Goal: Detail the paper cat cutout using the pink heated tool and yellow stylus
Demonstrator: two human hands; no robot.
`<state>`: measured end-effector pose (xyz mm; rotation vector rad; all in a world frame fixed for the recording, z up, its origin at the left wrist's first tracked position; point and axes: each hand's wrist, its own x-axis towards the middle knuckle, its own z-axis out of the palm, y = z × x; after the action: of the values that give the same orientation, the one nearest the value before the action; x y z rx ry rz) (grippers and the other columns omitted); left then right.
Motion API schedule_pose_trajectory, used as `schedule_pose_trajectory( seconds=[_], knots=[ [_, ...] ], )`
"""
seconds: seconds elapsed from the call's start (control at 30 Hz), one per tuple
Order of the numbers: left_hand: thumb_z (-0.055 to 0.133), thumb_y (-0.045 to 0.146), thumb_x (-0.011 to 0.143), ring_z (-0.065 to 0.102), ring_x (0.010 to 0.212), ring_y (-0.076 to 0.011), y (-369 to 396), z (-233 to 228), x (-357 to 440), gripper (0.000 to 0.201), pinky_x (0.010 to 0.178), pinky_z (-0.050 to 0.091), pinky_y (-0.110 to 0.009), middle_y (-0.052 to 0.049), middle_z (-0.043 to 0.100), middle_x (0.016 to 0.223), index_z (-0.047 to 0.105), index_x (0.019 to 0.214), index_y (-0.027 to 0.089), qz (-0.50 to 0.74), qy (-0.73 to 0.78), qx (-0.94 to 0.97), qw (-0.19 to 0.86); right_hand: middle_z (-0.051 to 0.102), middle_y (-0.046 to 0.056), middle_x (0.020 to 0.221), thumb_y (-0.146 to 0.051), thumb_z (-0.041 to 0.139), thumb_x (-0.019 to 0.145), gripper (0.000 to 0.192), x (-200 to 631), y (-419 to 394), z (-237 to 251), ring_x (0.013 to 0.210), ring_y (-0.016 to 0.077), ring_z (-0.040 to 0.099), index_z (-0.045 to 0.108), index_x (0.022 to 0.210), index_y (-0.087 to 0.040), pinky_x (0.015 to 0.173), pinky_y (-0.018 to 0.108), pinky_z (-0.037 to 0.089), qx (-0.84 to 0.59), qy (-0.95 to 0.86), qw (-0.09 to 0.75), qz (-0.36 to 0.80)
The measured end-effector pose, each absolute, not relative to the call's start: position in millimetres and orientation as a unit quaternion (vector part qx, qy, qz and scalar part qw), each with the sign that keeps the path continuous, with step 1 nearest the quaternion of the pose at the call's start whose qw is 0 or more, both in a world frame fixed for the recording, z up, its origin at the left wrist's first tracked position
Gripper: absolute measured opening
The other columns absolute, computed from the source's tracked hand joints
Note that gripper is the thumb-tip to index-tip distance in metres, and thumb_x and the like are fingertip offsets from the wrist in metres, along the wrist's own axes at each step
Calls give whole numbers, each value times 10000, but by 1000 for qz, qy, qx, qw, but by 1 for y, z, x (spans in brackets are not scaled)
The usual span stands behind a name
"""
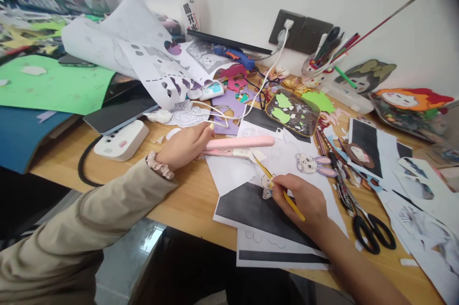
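My left hand (pixel 186 146) is closed around the handle end of a pink hair straightener (pixel 244 142), whose plates point right and stand slightly apart. A pair of yellow tweezers (pixel 292 205) is pinched in my right hand (pixel 301 200). Their tips meet a small white paper piece (pixel 256 155) at the straightener's plates; whether they grip it I cannot tell. Just left of my right fingers is a small paper cutout figure (pixel 267 185), partly covered by them. A rabbit cutout with purple ears (pixel 310 164) lies on white paper to the right.
Black-handled scissors (pixel 369 233) lie at right beside pens. A tray with green scraps (pixel 294 111) sits behind, near a blue glue gun (pixel 234 55) and white cable (pixel 267 75). A white box (pixel 122 141) stands at left. Black-and-white sheets (pixel 258 207) overhang the front edge.
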<state>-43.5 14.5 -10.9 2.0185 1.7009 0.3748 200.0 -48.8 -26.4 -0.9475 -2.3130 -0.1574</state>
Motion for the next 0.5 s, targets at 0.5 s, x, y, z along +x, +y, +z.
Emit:
schedule_pose_trajectory(
  seconds=[0.5],
  knots=[
    [158,374,816,483,540,-157,14,-12,-44,404,524,305,-261,23,462,461,517,839,191,138,617,738,234,556,-26,599,-64,480,705,217,199,-49,-26,562,89,548,433,882,-179,519,189,424,-351,-877,322,-63]
  ],
)
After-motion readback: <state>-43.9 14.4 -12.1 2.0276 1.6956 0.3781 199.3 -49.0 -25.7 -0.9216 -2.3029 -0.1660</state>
